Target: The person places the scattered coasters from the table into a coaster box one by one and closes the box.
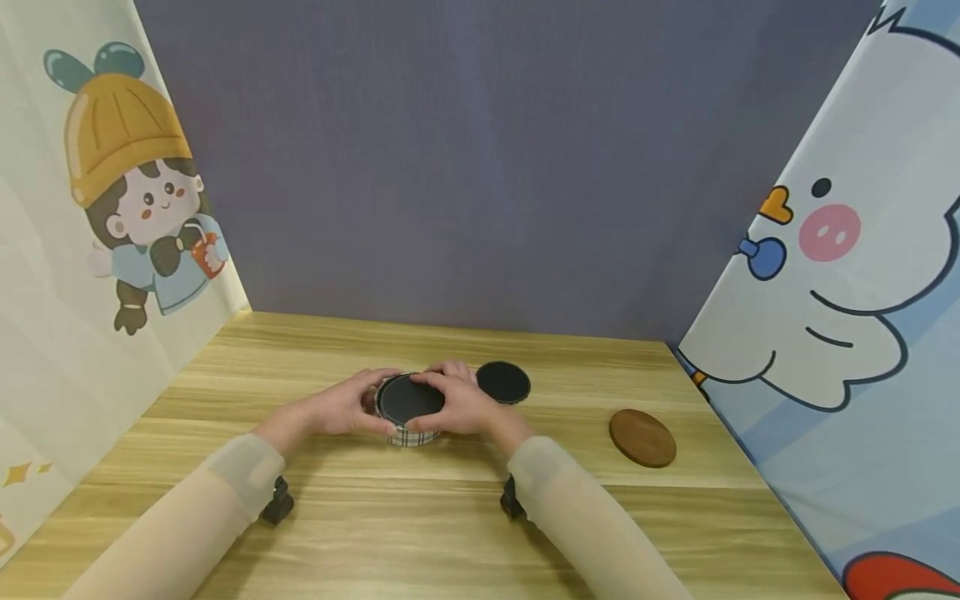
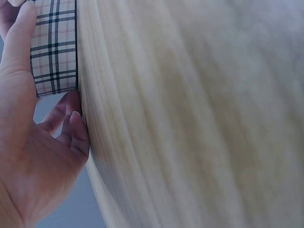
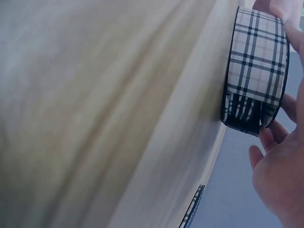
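Observation:
A round coaster holder (image 1: 412, 438) with plaid sides and a black top sits on the wood-grain table between my two hands. My left hand (image 1: 343, 407) grips its left side, thumb at the near edge and fingers around the far rim. From the right, my right hand (image 1: 468, 407) holds it with the thumb over the black top's edge. In the right wrist view a cutout in the plaid wall (image 3: 256, 54) shows several stacked plaid edges inside. A black coaster (image 1: 503, 382) lies flat just beyond my right hand.
A brown wooden disc (image 1: 642, 438) lies on the table (image 1: 390, 533) to the right. A grey-purple cloth (image 1: 480, 167) rises behind the table's back edge. Printed cartoon curtains hang on the left (image 1: 45, 350) and right (image 1: 885, 450).

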Demonstrator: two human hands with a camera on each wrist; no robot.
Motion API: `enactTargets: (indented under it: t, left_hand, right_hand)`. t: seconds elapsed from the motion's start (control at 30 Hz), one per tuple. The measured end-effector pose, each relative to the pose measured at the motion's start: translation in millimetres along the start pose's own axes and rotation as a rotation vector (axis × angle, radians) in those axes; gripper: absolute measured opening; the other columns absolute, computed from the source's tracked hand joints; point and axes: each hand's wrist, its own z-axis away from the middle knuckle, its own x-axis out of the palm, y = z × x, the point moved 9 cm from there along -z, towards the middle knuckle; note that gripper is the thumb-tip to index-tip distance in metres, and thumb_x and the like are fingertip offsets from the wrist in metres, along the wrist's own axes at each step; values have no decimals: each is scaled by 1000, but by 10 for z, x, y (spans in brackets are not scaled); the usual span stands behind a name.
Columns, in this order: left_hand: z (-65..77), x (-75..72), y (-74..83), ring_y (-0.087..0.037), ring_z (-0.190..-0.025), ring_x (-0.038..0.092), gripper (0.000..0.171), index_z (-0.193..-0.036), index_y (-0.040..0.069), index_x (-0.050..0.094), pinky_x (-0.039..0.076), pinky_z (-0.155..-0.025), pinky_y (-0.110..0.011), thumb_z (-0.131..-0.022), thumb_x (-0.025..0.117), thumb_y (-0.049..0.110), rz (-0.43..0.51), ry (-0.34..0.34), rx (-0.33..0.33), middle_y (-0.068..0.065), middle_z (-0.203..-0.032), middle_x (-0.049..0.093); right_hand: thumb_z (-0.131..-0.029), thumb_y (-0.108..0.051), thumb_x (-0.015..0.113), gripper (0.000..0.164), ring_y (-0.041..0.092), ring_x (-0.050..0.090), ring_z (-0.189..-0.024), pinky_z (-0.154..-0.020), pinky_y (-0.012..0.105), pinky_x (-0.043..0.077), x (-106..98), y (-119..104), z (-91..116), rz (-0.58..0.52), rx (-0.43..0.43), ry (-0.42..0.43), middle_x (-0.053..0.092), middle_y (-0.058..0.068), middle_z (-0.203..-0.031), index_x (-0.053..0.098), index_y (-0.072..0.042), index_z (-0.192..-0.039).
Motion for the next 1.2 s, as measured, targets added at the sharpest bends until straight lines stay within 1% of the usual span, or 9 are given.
enactTargets:
  t: [0.2,0.33,0.47,0.6,0.7,0.87,1.03,1.13,1.2]
  left_hand:
    - [7,13,12,-30,-124,71,104,-174,8,23,61,-95,-32,-96,89,27,21,-13,16,-32,-164,34]
    - [15,8,22,-29,-122,71,104,-174,9,24,60,-96,-33,-95,90,28,10,-4,14,-32,-162,36]
    - [16,-6,6,-29,-124,70,106,-174,11,24,58,-99,-36,-94,91,30,-18,14,-14,-32,-162,35]
    - [12,-5,-16,-30,-125,70,107,-175,12,24,58,-100,-37,-93,91,32,-31,15,-28,-32,-162,35]
    - [19,0,-10,-30,-125,70,108,-175,11,22,59,-99,-38,-94,91,31,-20,10,-24,-32,-163,34]
    - [14,11,-4,-29,-123,71,108,-175,9,21,59,-98,-35,-94,91,29,0,7,-15,-32,-162,37]
    - [10,-1,21,-29,-122,70,108,-173,6,25,57,-100,-36,-92,93,28,-43,30,9,-34,-159,40]
    - [20,-13,36,-32,-124,69,109,-173,6,26,56,-104,-42,-90,94,27,-50,44,13,-35,-158,41]
    - [26,-18,41,-33,-126,69,109,-173,7,27,55,-107,-47,-90,94,27,-53,52,13,-34,-158,41]
  right_hand:
    - [-93,-63,80,83,26,34,-155,-126,56,29,22,17,5,-15,11,-20,45,0,-167,51,-34,-165]
    - [-97,-64,76,79,27,33,-157,-129,58,26,23,21,19,-10,20,-35,43,1,-169,50,-35,-165]
    - [-101,-58,74,67,28,32,-158,-131,58,24,17,9,24,18,15,-42,42,1,-171,57,-34,-161]
    - [-102,-54,74,58,29,31,-158,-131,58,24,13,-7,31,34,7,-44,40,2,-172,63,-33,-155]
    - [-102,-54,74,58,29,32,-158,-131,59,25,7,-2,36,33,8,-39,41,2,-171,64,-33,-155]
    - [-102,-54,74,59,29,35,-158,-131,60,26,-28,41,72,17,14,-19,45,3,-168,62,-32,-155]
    - [-102,-51,75,60,31,44,-153,-127,61,37,-105,128,184,-70,32,-5,47,5,-165,60,-29,-157]
    - [-102,-48,76,60,30,55,-141,-116,56,49,-166,183,267,-106,18,8,49,7,-163,61,-25,-156]
    - [-103,-45,77,59,27,60,-131,-108,51,54,-209,217,329,-120,4,14,51,7,-161,61,-22,-156]
